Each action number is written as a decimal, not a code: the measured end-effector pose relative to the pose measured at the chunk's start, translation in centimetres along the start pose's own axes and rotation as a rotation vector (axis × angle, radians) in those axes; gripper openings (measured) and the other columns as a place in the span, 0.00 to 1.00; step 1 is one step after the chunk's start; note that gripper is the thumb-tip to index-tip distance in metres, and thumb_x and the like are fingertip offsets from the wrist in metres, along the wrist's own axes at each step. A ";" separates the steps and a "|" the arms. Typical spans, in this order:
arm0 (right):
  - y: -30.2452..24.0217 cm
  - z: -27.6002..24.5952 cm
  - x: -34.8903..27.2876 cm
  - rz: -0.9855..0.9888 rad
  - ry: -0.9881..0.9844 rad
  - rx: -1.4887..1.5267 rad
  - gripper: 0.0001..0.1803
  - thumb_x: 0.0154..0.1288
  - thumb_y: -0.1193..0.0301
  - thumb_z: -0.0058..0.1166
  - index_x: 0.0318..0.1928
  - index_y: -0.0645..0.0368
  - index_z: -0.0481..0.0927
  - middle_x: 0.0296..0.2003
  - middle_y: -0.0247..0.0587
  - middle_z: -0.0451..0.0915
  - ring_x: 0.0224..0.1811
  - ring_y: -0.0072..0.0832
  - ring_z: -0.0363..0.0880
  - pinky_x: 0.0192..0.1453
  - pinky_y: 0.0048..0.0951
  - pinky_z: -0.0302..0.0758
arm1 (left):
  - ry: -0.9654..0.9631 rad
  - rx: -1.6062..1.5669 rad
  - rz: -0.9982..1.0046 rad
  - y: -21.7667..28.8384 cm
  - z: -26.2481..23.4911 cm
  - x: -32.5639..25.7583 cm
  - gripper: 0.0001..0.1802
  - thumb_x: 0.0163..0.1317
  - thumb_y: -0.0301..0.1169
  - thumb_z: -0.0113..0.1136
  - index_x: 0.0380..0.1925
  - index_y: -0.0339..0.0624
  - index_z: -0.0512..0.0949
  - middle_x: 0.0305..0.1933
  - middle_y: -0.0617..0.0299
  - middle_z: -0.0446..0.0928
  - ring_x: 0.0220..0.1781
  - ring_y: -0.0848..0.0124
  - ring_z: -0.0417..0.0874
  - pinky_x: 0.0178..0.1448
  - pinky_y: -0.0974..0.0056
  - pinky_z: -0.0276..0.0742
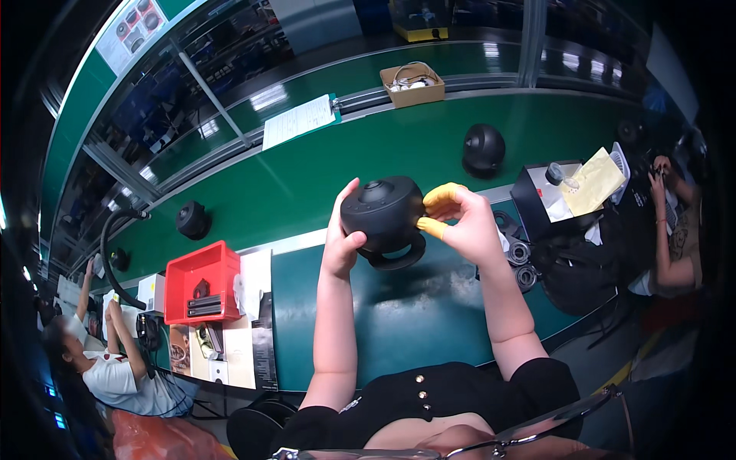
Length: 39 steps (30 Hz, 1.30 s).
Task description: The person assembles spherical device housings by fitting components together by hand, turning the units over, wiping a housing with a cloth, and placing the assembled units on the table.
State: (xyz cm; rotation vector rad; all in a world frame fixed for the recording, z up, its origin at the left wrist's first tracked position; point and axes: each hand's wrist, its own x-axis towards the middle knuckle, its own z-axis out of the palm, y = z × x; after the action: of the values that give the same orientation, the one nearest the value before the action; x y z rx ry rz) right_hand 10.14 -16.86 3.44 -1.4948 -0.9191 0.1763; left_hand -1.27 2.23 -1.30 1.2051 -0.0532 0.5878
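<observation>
A black rounded device [383, 207] with a domed knob on one end and a loop-shaped part underneath is held up over the workbench. My left hand [337, 238] is closed around its left side, thumb across the front. On its right side, the fingertips of my right hand [460, 218] press against the casing, with thumb and fingers in yellow finger covers. Whatever lies under those fingertips is hidden.
Similar black devices [484, 149] stand on the green conveyor beyond the bench [307, 307]. A red bin [175, 295] with black parts sits left; a black box [529, 192] and black ring parts [524, 264] lie right. Co-workers sit at both sides.
</observation>
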 end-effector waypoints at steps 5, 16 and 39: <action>-0.2 -2.1 -0.8 -0.115 0.036 0.103 0.12 0.46 0.81 0.68 0.34 0.66 0.80 0.30 0.36 0.81 0.32 0.19 0.81 0.39 0.21 0.78 | 0.009 -0.027 0.077 1.3 -0.6 -0.2 0.64 0.32 0.47 0.80 0.68 0.35 0.55 0.61 0.48 0.69 0.62 0.56 0.75 0.68 0.55 0.69; -3.9 -4.6 -2.8 -0.374 0.129 0.233 0.15 0.38 0.87 0.68 0.29 0.66 0.79 0.30 0.39 0.81 0.33 0.23 0.80 0.40 0.24 0.77 | 0.057 -0.170 0.139 3.7 -1.3 -1.3 0.69 0.27 0.55 0.81 0.68 0.35 0.55 0.63 0.45 0.68 0.63 0.51 0.74 0.68 0.50 0.72; 2.1 3.3 0.9 -0.081 -0.030 -0.001 0.64 0.29 0.63 0.81 0.69 0.59 0.55 0.62 0.52 0.63 0.65 0.47 0.64 0.67 0.44 0.66 | 0.207 0.029 0.220 -1.2 0.2 0.2 0.56 0.41 0.45 0.75 0.68 0.35 0.58 0.72 0.50 0.58 0.75 0.58 0.58 0.74 0.54 0.57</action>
State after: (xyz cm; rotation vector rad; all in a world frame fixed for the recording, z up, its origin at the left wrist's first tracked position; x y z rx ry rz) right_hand 9.56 -13.48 1.35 -1.4567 -1.0029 0.1393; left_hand -0.56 1.89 -2.20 1.1681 -0.0017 0.9066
